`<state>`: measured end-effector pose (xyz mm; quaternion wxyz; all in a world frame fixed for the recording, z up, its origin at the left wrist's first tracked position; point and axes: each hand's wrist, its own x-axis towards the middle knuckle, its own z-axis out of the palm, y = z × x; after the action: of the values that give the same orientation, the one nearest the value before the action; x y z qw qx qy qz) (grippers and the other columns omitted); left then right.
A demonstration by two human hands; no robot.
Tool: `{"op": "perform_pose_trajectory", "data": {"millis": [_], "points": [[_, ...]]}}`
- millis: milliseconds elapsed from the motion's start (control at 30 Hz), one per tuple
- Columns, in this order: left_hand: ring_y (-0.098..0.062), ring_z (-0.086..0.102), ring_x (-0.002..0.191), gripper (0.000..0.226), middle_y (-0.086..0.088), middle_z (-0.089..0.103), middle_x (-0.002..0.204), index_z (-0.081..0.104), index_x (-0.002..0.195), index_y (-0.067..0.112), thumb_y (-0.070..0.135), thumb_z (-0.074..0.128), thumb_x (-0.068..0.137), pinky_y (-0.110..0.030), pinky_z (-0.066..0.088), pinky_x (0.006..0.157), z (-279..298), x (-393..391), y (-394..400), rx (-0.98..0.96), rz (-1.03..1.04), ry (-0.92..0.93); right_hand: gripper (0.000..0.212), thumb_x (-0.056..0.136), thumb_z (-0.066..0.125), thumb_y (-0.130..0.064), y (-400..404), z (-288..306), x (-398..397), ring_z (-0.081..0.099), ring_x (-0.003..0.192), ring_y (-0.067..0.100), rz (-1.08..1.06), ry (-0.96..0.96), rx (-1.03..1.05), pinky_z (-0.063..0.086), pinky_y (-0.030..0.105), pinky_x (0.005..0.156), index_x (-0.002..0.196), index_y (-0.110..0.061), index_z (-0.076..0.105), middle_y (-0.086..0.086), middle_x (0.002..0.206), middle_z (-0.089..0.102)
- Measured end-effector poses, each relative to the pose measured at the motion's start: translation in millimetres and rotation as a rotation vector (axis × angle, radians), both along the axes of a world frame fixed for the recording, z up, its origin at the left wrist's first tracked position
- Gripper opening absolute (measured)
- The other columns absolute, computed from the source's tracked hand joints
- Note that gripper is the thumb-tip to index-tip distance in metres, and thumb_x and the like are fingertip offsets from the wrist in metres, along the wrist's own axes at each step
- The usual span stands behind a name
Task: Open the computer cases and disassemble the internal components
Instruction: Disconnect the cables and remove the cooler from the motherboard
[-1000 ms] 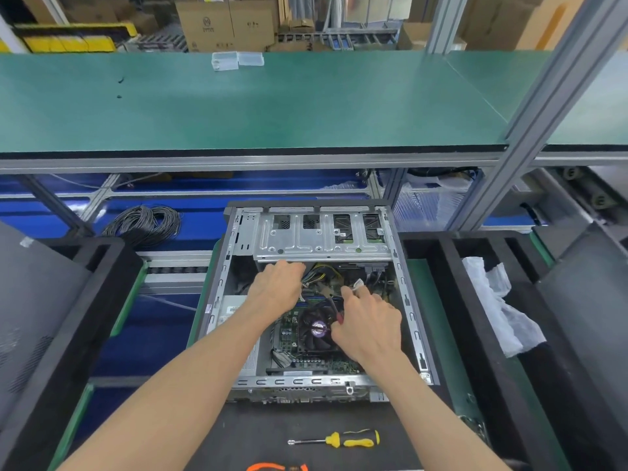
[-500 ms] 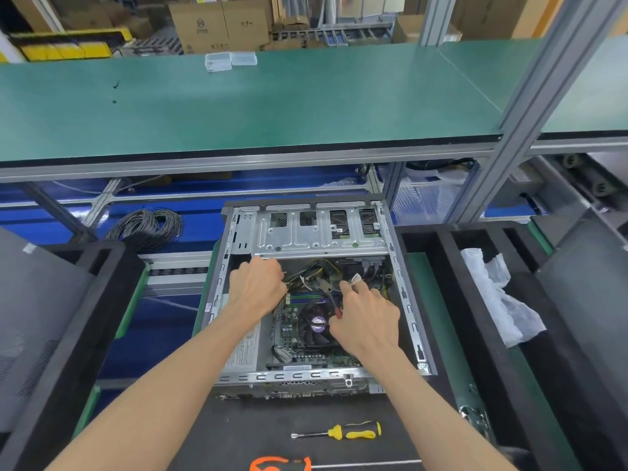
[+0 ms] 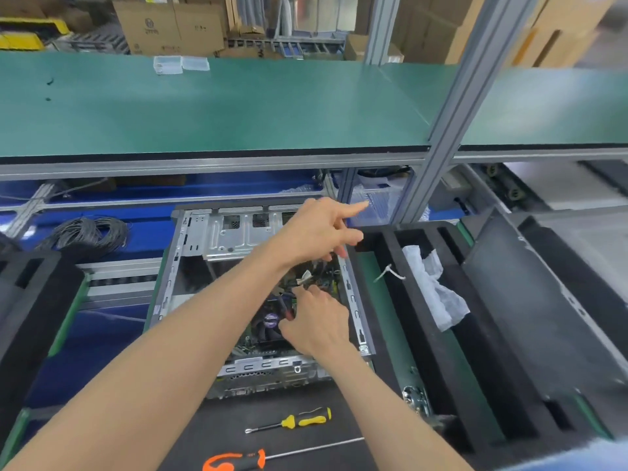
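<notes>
- Since the earlier frames the left hand (image 3: pixel 314 232) has lifted from the cables up over the far right corner of the computer case (image 3: pixel 268 294), while the right hand (image 3: pixel 317 322) stays low inside it.
- That left hand's grip is partly spread: the forefinger points straight toward the upper right, the other fingers curl loosely downward; whether they pinch a cable is hidden.
- Right hand reaches into the middle of the case beside the round CPU fan (image 3: pixel 272 321); its fingers are bent around something small and dark with a red part, though the item cannot be made out.
- Open case sits in the centre of the frame on a dark table (image 3: pixel 204 433), its silver drive cage (image 3: pixel 234 236) at the far end and a tangle of cables (image 3: pixel 307 278) under the left wrist.
- At the lower centre lie a yellow-handled screwdriver (image 3: pixel 292 421) and, nearer the bottom edge, an orange-handled screwdriver (image 3: pixel 278 457).
- Right of the case, black foam trays (image 3: pixel 421 334) hold a crumpled white bag (image 3: pixel 433 287).
- Coiled black wire (image 3: pixel 85 234) lies at the left, and a green shelf (image 3: pixel 217 107) spans the upper frame.
</notes>
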<state>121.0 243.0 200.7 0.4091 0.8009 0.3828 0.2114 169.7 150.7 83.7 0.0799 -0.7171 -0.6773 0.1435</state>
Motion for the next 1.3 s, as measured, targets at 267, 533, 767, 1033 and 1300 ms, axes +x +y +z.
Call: {"op": "perform_pose_trajectory", "data": {"millis": [267,533,767,1033,1300], "points": [[-0.001,0.07,0.065,0.022,0.005,0.074,0.074,0.073,0.079,0.022,0.023,0.062,0.098,-0.017,0.057,0.061,-54.0,-79.8,1.5,-0.006,0.394,0.142,0.038,0.077,0.06,-0.041,-12.2,-1.1,13.3,0.063,0.092,0.027,-0.039,0.123,0.014,0.038,0.033,0.063,0.109,-0.021,0.057,-0.002,0.095,0.055],[0.011,0.062,0.072,0.014,0.023,0.072,0.083,0.075,0.088,0.038,0.034,0.064,0.096,-0.016,0.041,0.065,-89.4,-111.3,-30.5,-0.074,0.307,0.278,0.042,0.076,0.058,-0.046,-14.9,4.4,8.1,0.063,0.092,0.027,0.03,0.071,0.065,0.048,0.036,0.066,0.11,-0.022,0.057,-0.001,0.101,0.06],[0.005,0.065,0.08,0.01,0.023,0.073,0.079,0.077,0.091,0.032,0.031,0.067,0.093,-0.021,0.05,0.076,-78.3,-129.8,-57.6,0.005,0.368,0.154,0.058,0.078,0.067,-0.038,-40.0,19.2,5.2,0.057,0.104,0.026,0.203,0.093,0.246,0.049,0.039,0.084,0.133,-0.02,0.06,0.0,0.115,0.058],[0.006,0.062,0.077,0.015,0.017,0.072,0.085,0.077,0.096,0.021,0.029,0.065,0.096,-0.016,0.042,0.07,-80.2,-157.4,-99.5,0.036,0.401,0.101,0.062,0.074,0.074,-0.03,-106.0,-8.7,-26.9,0.054,0.098,0.028,0.729,0.071,0.334,0.045,0.041,0.085,0.131,-0.01,0.062,0.008,0.109,0.061],[0.004,0.063,0.081,0.016,0.013,0.073,0.089,0.078,0.096,0.019,0.028,0.065,0.095,-0.01,0.041,0.069,-93.7,-176.4,-122.2,0.008,0.439,0.153,0.059,0.095,0.059,-0.044,-105.2,-70.7,-57.0,0.046,0.126,0.031,0.64,0.043,-0.158,0.034,0.043,0.103,0.147,-0.021,0.048,0.008,0.139,0.052]]}}
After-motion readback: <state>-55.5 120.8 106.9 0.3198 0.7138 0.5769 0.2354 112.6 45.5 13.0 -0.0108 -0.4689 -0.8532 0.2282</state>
